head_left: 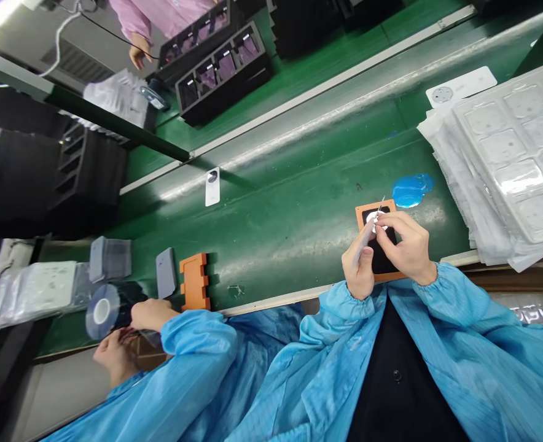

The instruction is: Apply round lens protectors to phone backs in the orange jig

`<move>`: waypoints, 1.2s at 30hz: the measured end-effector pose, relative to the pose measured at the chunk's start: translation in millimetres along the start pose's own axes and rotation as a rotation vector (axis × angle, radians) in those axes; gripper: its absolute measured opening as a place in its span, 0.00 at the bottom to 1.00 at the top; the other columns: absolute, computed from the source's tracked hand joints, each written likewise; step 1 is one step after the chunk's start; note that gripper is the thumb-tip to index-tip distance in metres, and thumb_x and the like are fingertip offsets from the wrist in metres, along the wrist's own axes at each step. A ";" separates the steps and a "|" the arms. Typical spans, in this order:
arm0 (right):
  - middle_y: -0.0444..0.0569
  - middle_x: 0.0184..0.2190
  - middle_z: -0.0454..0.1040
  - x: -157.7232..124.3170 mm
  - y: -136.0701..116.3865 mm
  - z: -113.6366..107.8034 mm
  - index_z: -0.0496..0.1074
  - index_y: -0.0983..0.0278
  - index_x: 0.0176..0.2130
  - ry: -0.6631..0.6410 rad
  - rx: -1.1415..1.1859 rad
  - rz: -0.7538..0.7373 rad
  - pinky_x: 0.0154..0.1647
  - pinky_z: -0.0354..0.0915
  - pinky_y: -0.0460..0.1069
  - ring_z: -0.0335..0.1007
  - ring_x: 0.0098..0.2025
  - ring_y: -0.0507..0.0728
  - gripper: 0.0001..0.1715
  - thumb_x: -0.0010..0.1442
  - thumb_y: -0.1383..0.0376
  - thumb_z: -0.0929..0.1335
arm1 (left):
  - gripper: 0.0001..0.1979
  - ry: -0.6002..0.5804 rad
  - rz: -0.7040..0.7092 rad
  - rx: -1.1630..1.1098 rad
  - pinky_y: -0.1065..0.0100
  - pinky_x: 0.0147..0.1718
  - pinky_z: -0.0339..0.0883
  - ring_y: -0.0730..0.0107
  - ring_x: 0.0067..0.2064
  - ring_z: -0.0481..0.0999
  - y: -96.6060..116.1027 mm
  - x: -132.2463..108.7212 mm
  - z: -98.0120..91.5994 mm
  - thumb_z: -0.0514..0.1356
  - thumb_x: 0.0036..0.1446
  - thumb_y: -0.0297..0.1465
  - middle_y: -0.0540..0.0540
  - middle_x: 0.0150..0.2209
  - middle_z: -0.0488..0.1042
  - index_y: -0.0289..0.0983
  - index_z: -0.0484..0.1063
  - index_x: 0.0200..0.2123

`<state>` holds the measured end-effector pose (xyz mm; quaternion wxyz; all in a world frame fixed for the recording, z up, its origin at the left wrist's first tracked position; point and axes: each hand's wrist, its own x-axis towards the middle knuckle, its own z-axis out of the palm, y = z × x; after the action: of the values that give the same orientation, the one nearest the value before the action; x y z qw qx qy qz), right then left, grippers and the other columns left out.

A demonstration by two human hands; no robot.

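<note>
My left hand (359, 264) grips a thin pale panel (365, 240), tilted so that it shows almost edge-on. At the panel's upper end, the fingertips of my right hand (405, 241) are pinched together against a small white piece (375, 219); its exact kind is hard to make out. Both hands are over an orange fixture (364, 209) with a black inner pad (382, 261), near the bench's front edge. Just beyond the fixture lies a crumpled blue film (412, 189).
Clear plastic trays (524, 147) are stacked at right, beside a white panel with a round cutout (461, 88). Another white panel (212, 187) lies mid-bench. At left, a co-worker's hands (136, 331) are by a film roll (103, 311) and an orange block (195, 282). Black racks (223, 73) stand behind.
</note>
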<state>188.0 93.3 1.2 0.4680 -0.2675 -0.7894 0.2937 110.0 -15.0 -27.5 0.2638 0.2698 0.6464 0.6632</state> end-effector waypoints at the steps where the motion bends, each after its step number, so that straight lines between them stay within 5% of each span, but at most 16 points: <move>1: 0.52 0.42 0.83 0.4 -0.6 -0.1 0.77 0.61 0.40 0.002 0.005 -0.001 0.45 0.78 0.52 0.82 0.44 0.58 0.07 0.65 0.70 0.68 | 0.30 -0.024 0.044 0.011 0.51 0.64 0.70 0.48 0.61 0.77 1.3 -0.8 0.2 0.58 0.66 0.54 0.38 0.57 0.79 0.37 0.79 0.57; 14: 0.51 0.40 0.83 -0.6 0.5 2.4 0.78 0.61 0.39 0.009 0.041 0.046 0.41 0.77 0.50 0.81 0.42 0.56 0.06 0.65 0.69 0.69 | 0.31 -0.160 0.211 0.072 0.51 0.67 0.66 0.48 0.67 0.71 9.8 1.7 4.1 0.53 0.71 0.50 0.39 0.65 0.72 0.39 0.69 0.68; 20: 0.51 0.38 0.82 3.1 0.5 4.1 0.76 0.61 0.36 0.019 0.051 0.089 0.40 0.76 0.51 0.80 0.40 0.57 0.06 0.65 0.68 0.68 | 0.33 -0.170 0.218 0.147 0.52 0.69 0.62 0.49 0.69 0.67 17.9 0.4 4.6 0.51 0.71 0.52 0.38 0.68 0.68 0.38 0.67 0.68; 26: 0.48 0.32 0.79 2.0 1.2 10.9 0.72 0.60 0.32 0.006 -0.072 0.060 0.35 0.72 0.50 0.76 0.34 0.56 0.07 0.62 0.69 0.66 | 0.31 -0.143 0.113 0.097 0.52 0.68 0.65 0.49 0.66 0.72 7.7 -2.3 8.1 0.54 0.70 0.52 0.38 0.63 0.74 0.37 0.72 0.64; 29: 0.47 0.29 0.75 6.0 27.5 7.9 0.70 0.60 0.30 -0.026 -0.135 0.089 0.31 0.69 0.50 0.71 0.29 0.54 0.06 0.58 0.70 0.66 | 0.32 -0.023 -0.076 -0.081 0.49 0.63 0.71 0.48 0.61 0.77 -0.7 11.5 0.7 0.59 0.66 0.54 0.36 0.59 0.77 0.36 0.74 0.60; 32: 0.47 0.25 0.74 18.5 85.9 -8.5 0.70 0.61 0.26 -0.027 -0.299 0.206 0.31 0.67 0.50 0.68 0.26 0.54 0.07 0.56 0.68 0.68 | 0.33 0.109 -0.240 -0.343 0.49 0.57 0.77 0.51 0.54 0.82 0.8 35.9 -19.5 0.63 0.65 0.51 0.35 0.58 0.78 0.36 0.69 0.64; 36: 0.41 0.12 0.57 35.0 152.7 -39.5 0.64 0.58 0.18 -0.067 -0.422 0.264 0.38 0.69 0.53 0.62 0.23 0.53 0.22 0.59 0.60 0.71 | 0.30 0.110 -0.308 -0.465 0.52 0.55 0.78 0.55 0.53 0.83 11.9 58.2 -46.2 0.66 0.64 0.44 0.35 0.59 0.77 0.39 0.67 0.65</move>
<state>231.3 230.6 -72.1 0.3331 -0.4502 -0.8065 0.1896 36.1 -7.7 -15.5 0.3811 0.0642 0.5235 0.7593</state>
